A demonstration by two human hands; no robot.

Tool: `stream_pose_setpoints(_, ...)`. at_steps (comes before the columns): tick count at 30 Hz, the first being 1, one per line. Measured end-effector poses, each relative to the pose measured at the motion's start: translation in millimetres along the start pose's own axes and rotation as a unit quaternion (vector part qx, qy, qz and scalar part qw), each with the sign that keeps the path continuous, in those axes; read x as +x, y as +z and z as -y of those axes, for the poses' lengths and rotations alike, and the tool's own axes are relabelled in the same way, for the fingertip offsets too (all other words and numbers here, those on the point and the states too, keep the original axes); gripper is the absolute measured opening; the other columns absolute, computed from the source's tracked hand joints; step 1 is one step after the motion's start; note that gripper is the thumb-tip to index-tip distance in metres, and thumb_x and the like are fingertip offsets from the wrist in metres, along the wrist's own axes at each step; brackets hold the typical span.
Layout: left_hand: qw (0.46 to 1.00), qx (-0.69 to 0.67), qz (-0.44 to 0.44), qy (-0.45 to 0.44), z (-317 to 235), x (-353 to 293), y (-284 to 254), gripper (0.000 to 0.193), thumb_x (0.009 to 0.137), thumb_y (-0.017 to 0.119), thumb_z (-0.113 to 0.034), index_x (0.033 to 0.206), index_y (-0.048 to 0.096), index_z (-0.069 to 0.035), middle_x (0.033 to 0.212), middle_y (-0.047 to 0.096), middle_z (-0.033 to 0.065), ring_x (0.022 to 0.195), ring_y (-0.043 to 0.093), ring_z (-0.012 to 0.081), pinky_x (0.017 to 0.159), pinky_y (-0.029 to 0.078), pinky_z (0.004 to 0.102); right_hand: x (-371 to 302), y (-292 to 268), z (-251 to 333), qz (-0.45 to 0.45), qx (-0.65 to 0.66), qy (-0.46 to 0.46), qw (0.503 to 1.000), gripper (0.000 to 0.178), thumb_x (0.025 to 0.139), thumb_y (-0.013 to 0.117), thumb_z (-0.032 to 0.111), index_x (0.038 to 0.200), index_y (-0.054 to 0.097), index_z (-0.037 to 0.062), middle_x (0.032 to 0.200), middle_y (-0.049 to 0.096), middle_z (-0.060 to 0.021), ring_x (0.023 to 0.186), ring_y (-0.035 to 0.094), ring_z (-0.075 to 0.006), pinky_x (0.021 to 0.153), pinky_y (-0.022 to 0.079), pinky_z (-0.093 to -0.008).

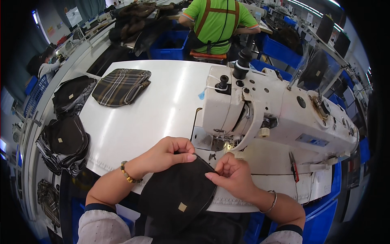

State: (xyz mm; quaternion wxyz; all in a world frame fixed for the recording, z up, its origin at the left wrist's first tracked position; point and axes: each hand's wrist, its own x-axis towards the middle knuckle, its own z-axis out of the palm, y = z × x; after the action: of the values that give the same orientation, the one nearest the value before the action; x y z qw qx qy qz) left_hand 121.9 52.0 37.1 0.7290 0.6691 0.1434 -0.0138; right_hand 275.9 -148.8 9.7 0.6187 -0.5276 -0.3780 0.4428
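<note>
Between my hands hangs a dark rounded fabric piece [174,187] with a small beige label near its lower part. My left hand [168,154] pinches its upper edge, thumb on top. At the upper right edge, my right hand [235,175] grips the same piece between thumb and fingers. The piece lies over the front edge of the white sewing table [162,118], its lower part hanging toward me. Just beyond my hands stands a white sewing machine [260,110], its needle area close to the fabric's top edge.
A plaid fabric stack [122,86] lies on the table's far left. Dark fabric bundles [65,140] are piled left of it. Red-handled thread snips [294,171] rest right of my right hand. Ahead, a person in a green shirt [215,24] sits near blue bins [170,44].
</note>
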Motion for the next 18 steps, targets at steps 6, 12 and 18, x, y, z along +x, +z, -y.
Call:
stream_pose_setpoints(6,0.995,0.101,0.002,0.015,5,4,4,0.012,0.099,0.061,-0.014,0.094,0.056,-0.004,0.075,0.054,-0.0049,0.073,0.048,0.0028,0.067,0.042,0.0224,-7,6,7,0.014,-0.031,-0.006,0.999,0.015,0.087,0.072,-0.005,0.089,0.059,0.0023,0.075,0.061,0.0017,0.067,0.055,0.0002,0.056,0.043,-0.0167)
stream_pose_setpoints(12,0.952,0.294,0.053,0.071,-19,18,-6,0.013,0.096,0.064,-0.014,0.097,0.055,-0.004,0.072,0.058,0.005,0.068,0.052,0.0134,0.066,0.044,0.0303,-11,3,10,0.095,-0.275,-0.119,0.949,0.03,0.086,0.065,-0.002,0.114,0.071,0.0071,0.091,0.072,-0.0137,0.077,0.07,-0.0232,0.07,0.056,-0.0286)
stream_pose_setpoints(18,0.912,0.385,0.141,0.009,-37,41,-11,0.017,0.093,0.068,-0.02,0.094,0.06,-0.005,0.073,0.062,0.009,0.07,0.059,0.0216,0.068,0.046,0.0342,6,-1,-9,0.059,-0.401,-0.372,0.835,0.034,0.078,0.068,0.0,0.111,0.071,0.0077,0.091,0.071,-0.0098,0.079,0.07,-0.023,0.066,0.058,-0.0321)
